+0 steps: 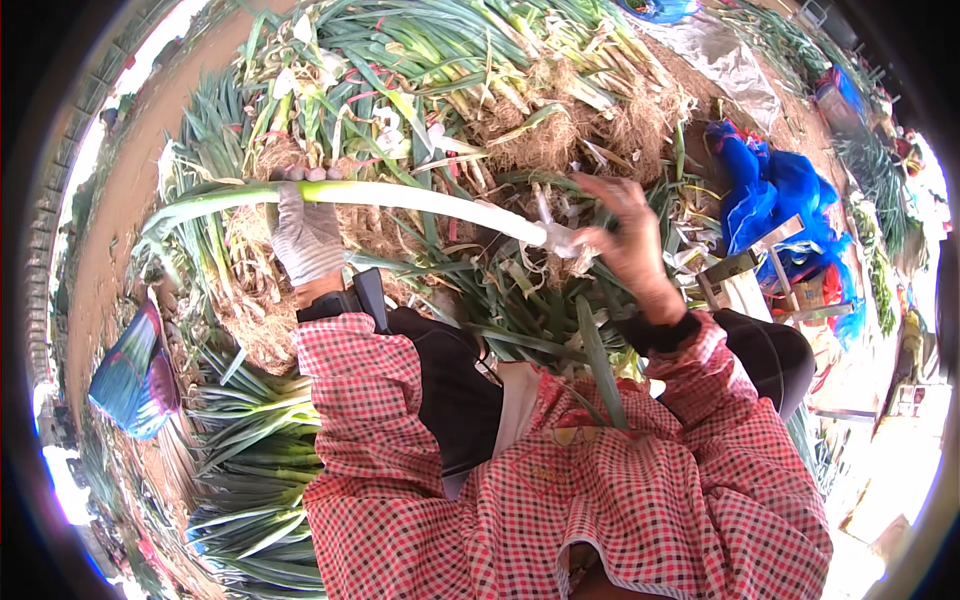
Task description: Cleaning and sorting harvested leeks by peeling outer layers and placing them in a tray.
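The long white-and-green leek stalk hides part of the grey-gloved left grip. At the stalk's root end, the bare right grip is blurred, its exact contact unclear. Above the stalk, a heap of green-leaved leeks runs past the top edge; below it, the bottom edge cuts off a red-and-white checked fabric smock.

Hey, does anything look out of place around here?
A long, flat green leaf partly overlaps the red-checked cloth smock; it looks stray against clothing, since most white-stalked green leeks lie in heaps.
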The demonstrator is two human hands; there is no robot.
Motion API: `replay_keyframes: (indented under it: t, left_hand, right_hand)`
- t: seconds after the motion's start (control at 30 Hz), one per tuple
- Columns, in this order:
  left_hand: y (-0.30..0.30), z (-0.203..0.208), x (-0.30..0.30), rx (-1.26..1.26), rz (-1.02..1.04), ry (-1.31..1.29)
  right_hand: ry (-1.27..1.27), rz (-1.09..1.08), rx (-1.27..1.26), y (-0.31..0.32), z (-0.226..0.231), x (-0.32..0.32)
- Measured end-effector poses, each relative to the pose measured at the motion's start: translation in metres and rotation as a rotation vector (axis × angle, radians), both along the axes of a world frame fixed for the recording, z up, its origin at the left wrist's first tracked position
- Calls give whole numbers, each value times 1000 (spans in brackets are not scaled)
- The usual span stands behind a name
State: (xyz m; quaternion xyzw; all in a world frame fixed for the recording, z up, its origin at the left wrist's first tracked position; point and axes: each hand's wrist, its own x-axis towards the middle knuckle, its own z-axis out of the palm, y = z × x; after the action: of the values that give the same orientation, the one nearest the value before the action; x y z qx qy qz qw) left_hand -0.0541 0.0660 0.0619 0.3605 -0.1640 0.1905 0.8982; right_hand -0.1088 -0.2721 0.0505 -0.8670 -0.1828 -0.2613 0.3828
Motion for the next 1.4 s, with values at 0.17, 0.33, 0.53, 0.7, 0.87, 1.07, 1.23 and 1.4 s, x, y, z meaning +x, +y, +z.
replay_keyframes:
  t: [0.17,0.33,0.53,0.7,0.87,1.07,1.23,1.4]
  left_hand:
    - [-20,4,-2,-19,147,134]
    - [-22,5,-5,34,242,245]
    - [-13,-6,0,-112,205,265]
    - [-19,2,-7,-538,110,431]
    - [6,-10,-4,-446,260,322]
    - [2,-9,-5,-382,352,349]
    - [9,-8,-3,-425,220,267]
    - [6,0,-7,-342,-61,29]
  right_hand:
    - [2,-34,-267,49,-21,5]
    - [-91,99,-132,51,-41,16]
    - [-190,-21,-114,51,-45,18]
    - [335,-64,520,57,-40,19]
    - [578,193,920,56,-40,16]
    - [19,66,-124,52,-35,2]
    - [233,237,79,45,-47,0]
    - [210,414,-294,42,-28,-2]
